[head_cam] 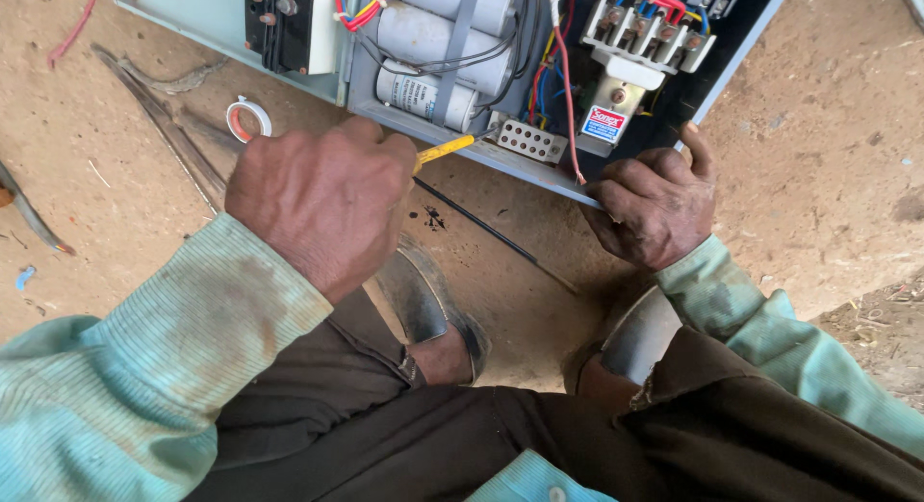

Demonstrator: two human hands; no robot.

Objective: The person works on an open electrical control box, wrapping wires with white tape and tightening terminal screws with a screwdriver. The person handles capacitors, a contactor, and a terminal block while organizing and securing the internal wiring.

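**Screwdriver at the terminal block of an open control box**

The left hand [322,208] is closed in a fist around a yellow-handled screwdriver [445,150], fingers wrapped tight on the grip so that only the front of the handle shows. Its tip points at a small white perforated terminal block [529,141] on the lower edge of the open grey metal electrical box [500,160], which lies on the bare sandy ground. The right hand [654,208] clamps the box's lower right rim, fingers curled under the edge and thumb up against the side, holding the box.

What could go wrong, as a judgement: the blade sits close to loose red, blue and yellow wires [563,88], and a slip could nick the insulation or bridge neighbouring contacts. The box rests on loose soil, so a hard push might shift it if the right hand eases off. Whether the blade is seated in a screw cannot be told.

Around it: three grey cylindrical capacitors [438,50] strapped in the middle of the box, a white contactor with a red-and-blue label [626,74] to the right, and a roll of white tape [248,117] on the ground to the left. A thin black cable [481,228] runs across the dirt just below the box, near the person's dark shoes [433,314]. The left fist hides part of the box's lower edge.
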